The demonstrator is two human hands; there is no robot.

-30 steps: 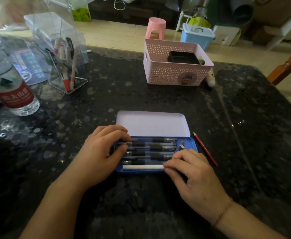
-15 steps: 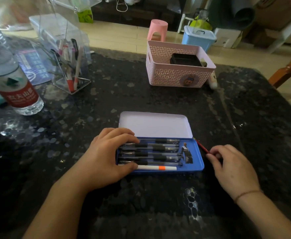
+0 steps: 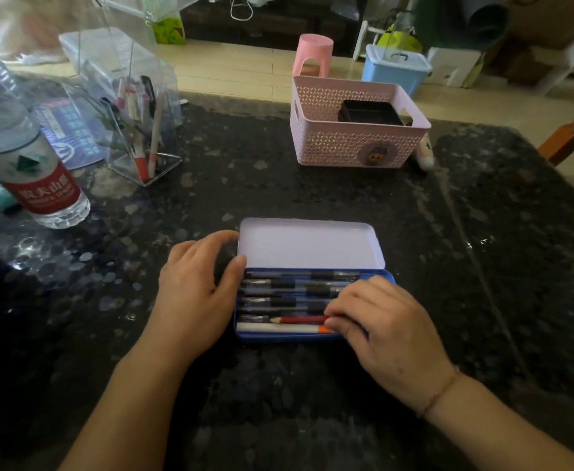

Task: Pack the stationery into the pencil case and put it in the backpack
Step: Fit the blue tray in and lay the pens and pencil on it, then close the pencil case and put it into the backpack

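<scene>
right hand (image 3: 385,326) pinches slim red pencil (image 3: 301,320) | left hand (image 3: 199,287) spread, seemingly steadying rectangular tin case (image 3: 307,244)

Pencil case (image 3: 312,246) lies open mid-table; bottle (image 3: 31,164) far left, basket (image 3: 353,144) behind it.

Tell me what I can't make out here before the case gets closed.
- Backpack: not in the head view.
- Right end of the red pencil and pens: covered by the right hand.
- Black item in the pink basket: too dark to identify.
</scene>
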